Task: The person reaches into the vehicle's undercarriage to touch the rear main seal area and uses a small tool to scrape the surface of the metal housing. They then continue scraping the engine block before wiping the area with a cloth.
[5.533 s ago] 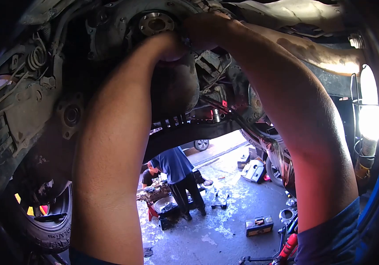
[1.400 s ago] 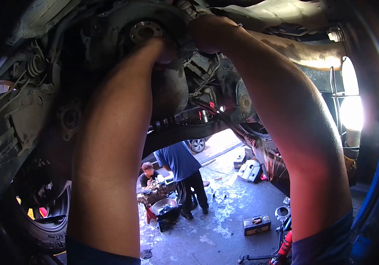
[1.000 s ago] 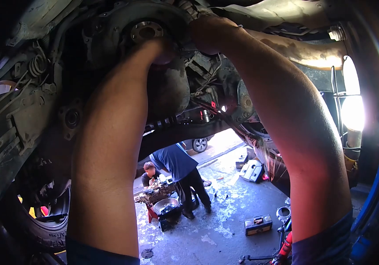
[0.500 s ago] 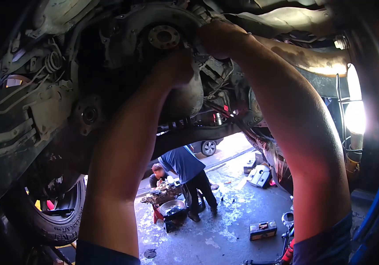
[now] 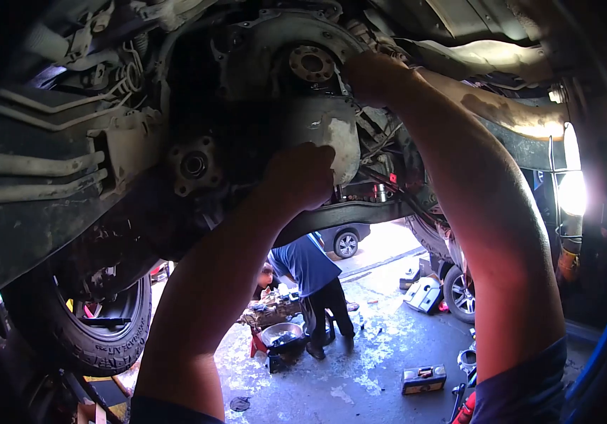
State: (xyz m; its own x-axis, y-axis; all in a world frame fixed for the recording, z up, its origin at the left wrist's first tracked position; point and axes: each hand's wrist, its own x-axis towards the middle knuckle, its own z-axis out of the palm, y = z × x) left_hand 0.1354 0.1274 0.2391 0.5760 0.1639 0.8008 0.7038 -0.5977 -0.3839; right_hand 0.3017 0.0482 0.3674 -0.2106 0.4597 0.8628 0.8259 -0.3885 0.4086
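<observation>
Overhead is the dark underside of a vehicle, with a round bolt-holed flange (image 5: 311,63) in the middle of a curved housing (image 5: 264,42). My right hand (image 5: 377,79) is raised to the right edge of that housing, its fingers curled. Whatever it grips there is hidden. My left hand (image 5: 302,177) is closed in a fist, lower down, in front of a pale-patched oil pan (image 5: 343,141). I cannot make out anything inside this fist. Left of it, a star-shaped wheel hub (image 5: 194,165) shows in the shadow.
A lit work lamp (image 5: 572,191) hangs at the right. A tyre (image 5: 116,346) stands at lower left. Below, a person in blue (image 5: 307,265) bends over a mechanical assembly (image 5: 273,309), near another person and a metal bowl (image 5: 282,333). A toolbox (image 5: 423,379) sits on the floor.
My left hand has dropped from near the round flange to below it, in front of the oil pan. My right hand stays at the housing edge. The view has shifted slightly.
</observation>
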